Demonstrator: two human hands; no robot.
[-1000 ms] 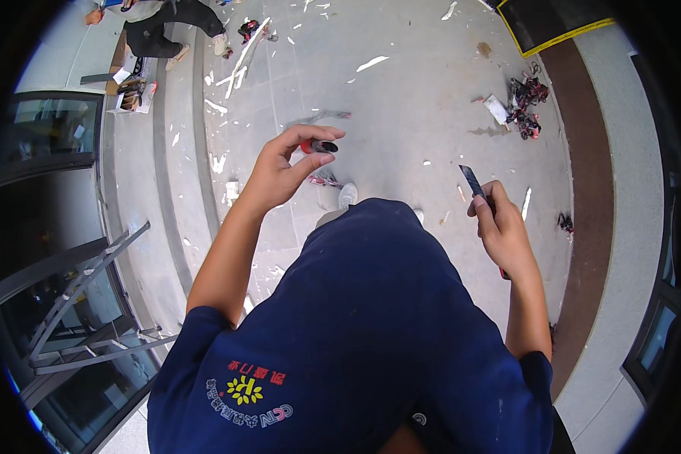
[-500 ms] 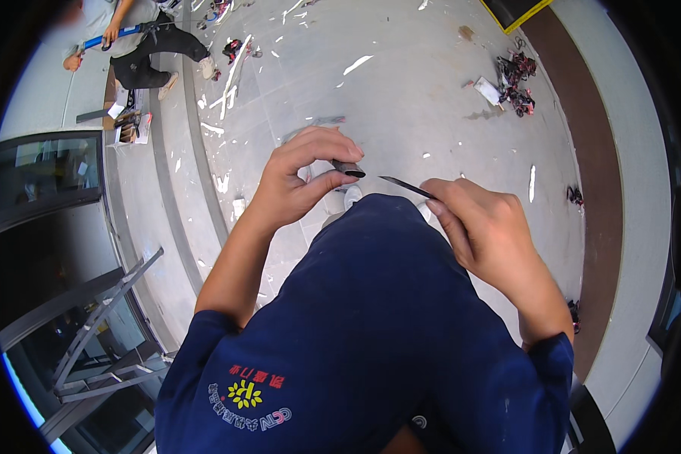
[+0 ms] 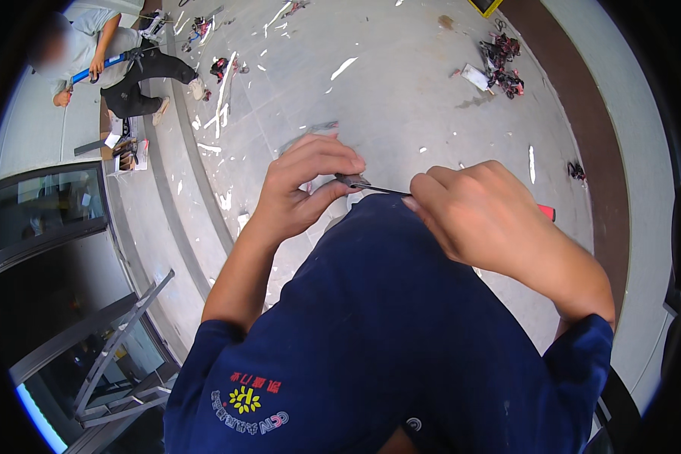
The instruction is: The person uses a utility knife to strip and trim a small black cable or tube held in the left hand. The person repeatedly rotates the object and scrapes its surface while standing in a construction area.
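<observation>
My left hand (image 3: 299,185) pinches a short dark grey tube (image 3: 348,181) between thumb and fingers. In the earlier frame its open end looks slanted and hollow. My right hand (image 3: 477,208) is closed around a knife (image 3: 386,190) with a thin dark blade. A red end (image 3: 548,213) of its handle sticks out behind the wrist; the rest is hidden in the fist. The blade reaches left to the tube's open end and appears to touch it. Both hands are in front of my dark blue shirt.
Scraps of white strip (image 3: 344,69) litter the grey floor. Tangled dark and red items (image 3: 501,64) lie far right. At far left a person (image 3: 121,68) holds a blue tubular tool (image 3: 102,66) beside an open box (image 3: 129,147). A metal ladder (image 3: 121,340) stands left, near steps.
The knife has moved left, closing the gap to the tube. My right hand has turned, so its back and the red handle end now show. The left hand still pinches the tube.
</observation>
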